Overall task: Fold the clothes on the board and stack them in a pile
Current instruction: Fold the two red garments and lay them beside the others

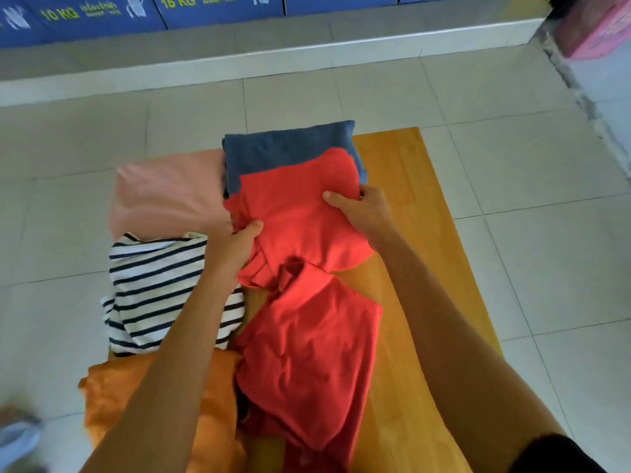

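Observation:
A red garment lies over a folded blue garment at the far end of the yellow wooden board. My left hand grips its left edge and my right hand grips its right edge. A second, crumpled red garment lies nearer to me. On the left lie a pink garment, a navy-and-white striped shirt and an orange garment.
The board rests on a pale tiled floor. Blue boxes line a raised ledge at the back. A pink box stands at the far right. A blurred pale object shows at the bottom left.

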